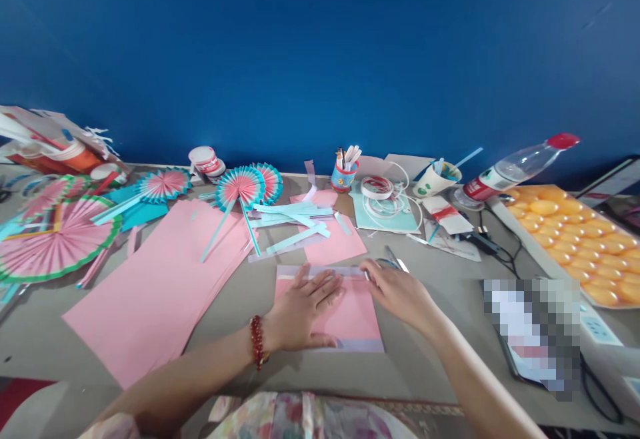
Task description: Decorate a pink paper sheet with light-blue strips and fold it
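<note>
My left hand [305, 309] lies flat with fingers spread on a pink paper sheet [357, 315] in front of me. Lavender strips [353, 345] run along the sheet's near and far edges. At the sheet's far right corner, my right hand [397, 289] is closed with its fingers curled. What they pinch, if anything, is hidden. Just beyond that hand lies a slim metal blade or scissors [397, 259], partly covered. Past the sheet are pale blue and lavender paper strips [295, 219] on another pink piece [337, 245].
A stack of large pink sheets [145, 279] spreads to the left, with pleated paper fans [240, 187] around it. At the back stand a pen cup [345, 175], a paper cup [436, 179] and a plastic bottle [515, 172]. A phone [525, 332] lies at right.
</note>
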A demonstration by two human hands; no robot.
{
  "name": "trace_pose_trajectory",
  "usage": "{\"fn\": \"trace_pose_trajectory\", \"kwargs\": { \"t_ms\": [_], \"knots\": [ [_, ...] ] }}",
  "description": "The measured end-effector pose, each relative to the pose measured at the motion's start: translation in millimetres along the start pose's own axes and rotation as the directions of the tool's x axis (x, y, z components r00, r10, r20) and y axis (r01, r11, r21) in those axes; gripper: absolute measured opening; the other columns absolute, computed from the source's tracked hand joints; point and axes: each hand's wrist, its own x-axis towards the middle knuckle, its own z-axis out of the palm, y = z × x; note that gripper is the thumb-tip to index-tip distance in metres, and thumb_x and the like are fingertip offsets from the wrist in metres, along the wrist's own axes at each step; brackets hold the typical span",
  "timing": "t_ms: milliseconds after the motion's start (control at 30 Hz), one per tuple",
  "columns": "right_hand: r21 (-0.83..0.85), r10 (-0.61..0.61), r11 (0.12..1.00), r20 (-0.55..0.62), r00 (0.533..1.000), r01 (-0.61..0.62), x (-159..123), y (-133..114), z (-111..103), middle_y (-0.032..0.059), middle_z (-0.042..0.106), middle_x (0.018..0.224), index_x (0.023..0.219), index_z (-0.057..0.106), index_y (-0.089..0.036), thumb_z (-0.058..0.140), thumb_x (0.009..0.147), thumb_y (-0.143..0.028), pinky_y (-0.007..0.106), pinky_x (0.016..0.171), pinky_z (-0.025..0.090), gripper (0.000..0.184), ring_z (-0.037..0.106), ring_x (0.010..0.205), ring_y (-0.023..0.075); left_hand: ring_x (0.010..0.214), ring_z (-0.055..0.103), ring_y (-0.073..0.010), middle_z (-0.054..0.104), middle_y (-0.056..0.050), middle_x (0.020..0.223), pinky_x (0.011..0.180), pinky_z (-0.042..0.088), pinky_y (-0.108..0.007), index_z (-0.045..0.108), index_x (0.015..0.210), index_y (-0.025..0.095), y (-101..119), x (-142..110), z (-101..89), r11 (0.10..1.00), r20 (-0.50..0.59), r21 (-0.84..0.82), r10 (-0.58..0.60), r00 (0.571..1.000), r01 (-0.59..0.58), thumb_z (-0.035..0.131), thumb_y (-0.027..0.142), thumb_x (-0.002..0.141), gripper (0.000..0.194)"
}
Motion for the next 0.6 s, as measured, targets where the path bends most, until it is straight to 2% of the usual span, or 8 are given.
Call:
{"fn": "trace_pose_trajectory", "kwargs": {
  "t_ms": [167, 400, 600],
  "knots": [
    [0.027, -0.01, 1.0, -0.071, 0.997, 0.012, -2.3, 1.0, 3.0, 0.0033, 0.07, 0.112, 0.114, 0.056, -0.026, 0.038, 0.095, -0.016, 0.026, 0.068, 0.041, 0.027, 0.067, 0.092, 0.0171, 0.152, 0.013, -0.0292, 0.019, -0.01, 0.164, 0.122, -0.004, -0.054, 0.007, 0.16, 0.017, 0.6, 1.4, -0.5, 1.0, 0.008, 0.024, -0.001, 1.0, 0.0, 0.026, 0.076, 0.093, 0.091],
    [0.042, -0.006, 0.999, -0.147, 0.989, 0.012, -5.0, 14.1, 7.9, 0.0039, 0.071, 0.102, 0.103, 0.063, -0.025, 0.04, 0.1, -0.036, 0.026, 0.063, 0.039, 0.025, 0.067, 0.085, 0.0188, 0.153, 0.011, -0.0289, 0.018, -0.01, 0.164, 0.121, -0.006, -0.054, 0.01, 0.16, 0.017, -0.7, 0.7, 3.9, 1.0, 0.013, 0.026, 0.001, 1.0, -0.001, 0.025, 0.076, 0.093, 0.09],
    [0.176, -0.045, 0.982, -0.127, 0.991, 0.067, -6.6, 22.4, 2.2, 0.0021, 0.071, 0.099, 0.098, 0.062, -0.026, 0.042, 0.098, -0.037, 0.025, 0.063, 0.039, 0.023, 0.065, 0.079, 0.0163, 0.153, 0.01, -0.0291, 0.018, -0.01, 0.164, 0.121, -0.005, -0.055, 0.008, 0.159, 0.016, -0.3, 0.3, 3.2, 0.999, 0.021, 0.047, -0.001, 1.0, 0.0, 0.024, 0.076, 0.093, 0.091]
  ]
}}
